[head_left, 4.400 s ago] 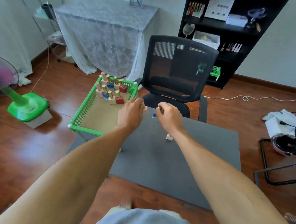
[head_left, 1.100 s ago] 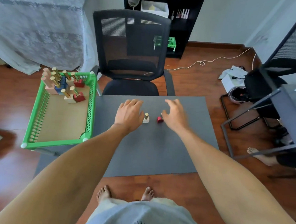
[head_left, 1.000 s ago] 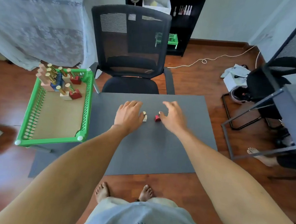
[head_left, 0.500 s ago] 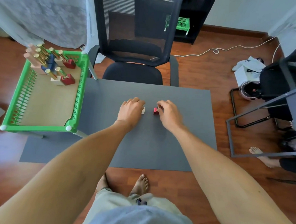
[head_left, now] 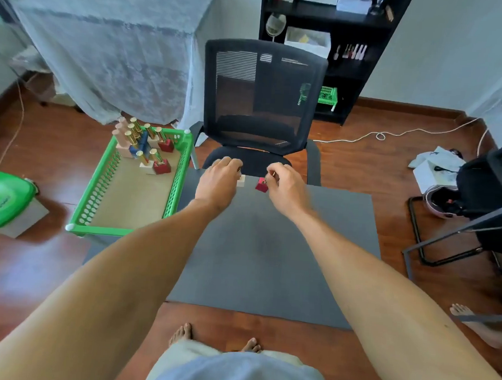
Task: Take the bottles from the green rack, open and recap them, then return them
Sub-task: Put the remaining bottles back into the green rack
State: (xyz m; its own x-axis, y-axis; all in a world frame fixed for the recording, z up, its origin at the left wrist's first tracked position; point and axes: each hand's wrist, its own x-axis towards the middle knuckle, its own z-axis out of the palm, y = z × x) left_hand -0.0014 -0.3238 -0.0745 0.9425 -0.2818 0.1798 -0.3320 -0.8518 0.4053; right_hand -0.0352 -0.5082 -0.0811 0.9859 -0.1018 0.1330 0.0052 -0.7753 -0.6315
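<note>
Two small bottles stand on the grey table (head_left: 269,249) near its far edge. My left hand (head_left: 218,179) grips the gold cap of the cream bottle (head_left: 241,181). My right hand (head_left: 285,186) pinches the gold cap of the red bottle (head_left: 262,185). The green rack (head_left: 177,185) sits at the table's left, with several more gold-capped bottles (head_left: 146,148) in pink, blue, cream and red standing at its far end.
A black mesh office chair (head_left: 264,102) faces the table's far edge. A green fan base (head_left: 2,198) is on the floor at left. A black chair frame (head_left: 476,227) and another person's foot (head_left: 476,324) are at right. My bare feet (head_left: 214,339) show below the table.
One second ago both hands were open over the two bottles; they have since closed on the caps. The camera has tilted up, so the scene sits lower in view.
</note>
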